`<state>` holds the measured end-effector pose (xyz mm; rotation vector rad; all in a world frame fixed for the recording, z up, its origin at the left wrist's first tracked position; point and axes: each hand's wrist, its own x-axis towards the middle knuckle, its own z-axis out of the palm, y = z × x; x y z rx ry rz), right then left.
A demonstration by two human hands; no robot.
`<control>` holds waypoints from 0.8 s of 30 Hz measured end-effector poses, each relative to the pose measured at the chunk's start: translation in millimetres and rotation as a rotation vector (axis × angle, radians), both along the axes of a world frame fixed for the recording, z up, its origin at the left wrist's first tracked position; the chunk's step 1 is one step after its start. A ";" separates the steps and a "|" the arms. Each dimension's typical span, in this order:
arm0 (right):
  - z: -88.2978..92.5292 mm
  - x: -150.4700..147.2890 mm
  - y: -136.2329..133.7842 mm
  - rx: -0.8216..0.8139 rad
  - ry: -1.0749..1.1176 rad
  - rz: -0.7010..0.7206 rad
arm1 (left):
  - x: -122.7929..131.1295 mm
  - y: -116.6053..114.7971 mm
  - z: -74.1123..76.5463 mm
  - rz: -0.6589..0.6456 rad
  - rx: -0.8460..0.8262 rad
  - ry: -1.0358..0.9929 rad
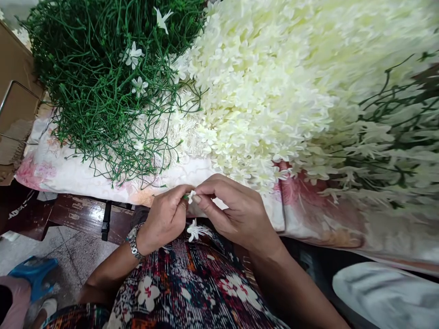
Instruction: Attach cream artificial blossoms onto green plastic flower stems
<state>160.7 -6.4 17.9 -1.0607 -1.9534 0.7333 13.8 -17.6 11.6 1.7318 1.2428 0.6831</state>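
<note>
My left hand [164,219] and my right hand [236,210] meet just above my lap, both pinched on one small artificial flower piece: a green stem tip with a white blossom [190,196] between the fingertips. A second white blossom [196,231] hangs below the hands against my patterned dress. A metal watch [133,243] sits on my left wrist. Right behind the hands, a large heap of cream-white fabric petals [274,91] covers the table. To its left lies a tangle of green plastic stems [103,82], a few with white flowers on them.
A floral cloth [61,171] covers the table's front edge. Finished stems with white flowers [394,146] pile at the right. A cardboard box [13,77] and a wire frame stand at the far left. A blue sandal [34,274] rests on the grey floor. A white bag [387,297] lies at lower right.
</note>
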 end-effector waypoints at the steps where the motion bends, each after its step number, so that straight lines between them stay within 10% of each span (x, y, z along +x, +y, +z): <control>1: -1.4 0.3 0.3 0.009 -0.010 -0.007 | 0.1 -0.4 0.6 0.004 -0.014 -0.003; 24: -3.3 3.1 2.5 0.024 -0.081 -0.052 | 0.7 -0.8 -7.2 0.280 -0.354 -0.501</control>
